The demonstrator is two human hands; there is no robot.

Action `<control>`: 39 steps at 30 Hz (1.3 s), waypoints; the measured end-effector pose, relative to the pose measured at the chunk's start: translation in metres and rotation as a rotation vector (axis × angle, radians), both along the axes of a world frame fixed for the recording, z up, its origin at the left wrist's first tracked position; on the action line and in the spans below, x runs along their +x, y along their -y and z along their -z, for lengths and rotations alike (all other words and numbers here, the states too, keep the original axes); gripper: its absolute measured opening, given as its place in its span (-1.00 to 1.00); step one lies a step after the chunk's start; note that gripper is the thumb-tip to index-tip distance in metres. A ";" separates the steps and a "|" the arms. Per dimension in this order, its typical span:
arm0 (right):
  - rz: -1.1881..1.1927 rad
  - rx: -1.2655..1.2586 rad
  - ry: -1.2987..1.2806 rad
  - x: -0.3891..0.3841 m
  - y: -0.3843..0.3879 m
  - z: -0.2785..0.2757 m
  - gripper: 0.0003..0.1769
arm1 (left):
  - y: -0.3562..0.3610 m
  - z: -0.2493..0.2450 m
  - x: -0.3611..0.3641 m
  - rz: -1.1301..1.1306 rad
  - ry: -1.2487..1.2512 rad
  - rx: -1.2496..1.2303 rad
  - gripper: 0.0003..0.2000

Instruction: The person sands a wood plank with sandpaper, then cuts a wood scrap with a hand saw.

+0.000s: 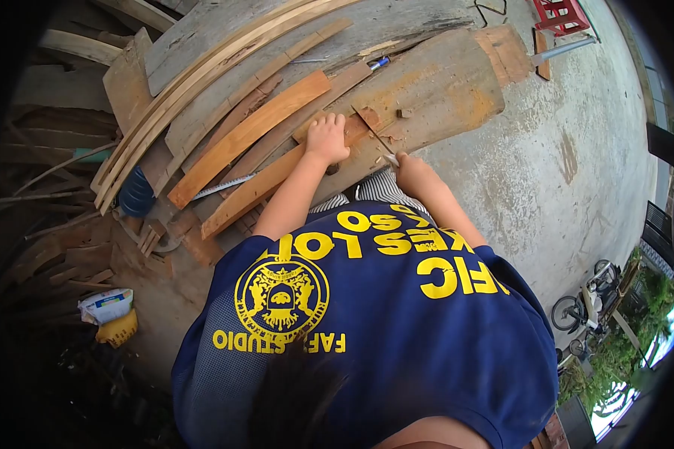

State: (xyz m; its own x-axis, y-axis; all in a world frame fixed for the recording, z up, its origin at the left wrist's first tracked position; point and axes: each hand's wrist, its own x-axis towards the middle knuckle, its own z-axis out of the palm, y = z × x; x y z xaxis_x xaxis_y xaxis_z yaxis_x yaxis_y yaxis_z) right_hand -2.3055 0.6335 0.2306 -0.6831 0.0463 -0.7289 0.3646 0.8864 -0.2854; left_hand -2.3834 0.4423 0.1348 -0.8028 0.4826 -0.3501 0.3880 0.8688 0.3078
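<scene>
My left hand point(327, 139) presses down on a curved wooden piece point(258, 187), its fingers bunched over the wood near the right end. That piece lies on a thick worn plank point(457, 90). In my right hand point(413, 173) is the handle of a thin-bladed saw point(376, 129), the fingers wrapped round it. The blade runs up and left from the hand and crosses the end of the curved piece, a short way right of my left hand. A small wood block point(404, 113) sits on the plank beyond the blade.
Another curved board point(251, 135) and long bent strips point(225, 71) lie to the left. A blue-handled tool point(380, 63) rests beyond the hands. A dark blue container point(136, 193) and a white and yellow bag point(111, 314) are at left. A red stool point(560, 16) stands at top right.
</scene>
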 end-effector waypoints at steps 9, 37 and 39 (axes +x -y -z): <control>0.156 -0.054 -0.224 -0.014 0.000 0.038 -0.75 | 0.011 -0.014 -0.035 -0.122 0.225 0.028 -0.59; 0.138 0.007 -0.032 0.014 0.004 0.002 -0.73 | 0.004 -0.004 0.007 -0.136 0.127 0.109 -0.59; 0.142 0.024 -0.027 0.010 0.000 0.007 -0.73 | 0.004 -0.006 0.004 -0.127 0.173 0.109 -0.58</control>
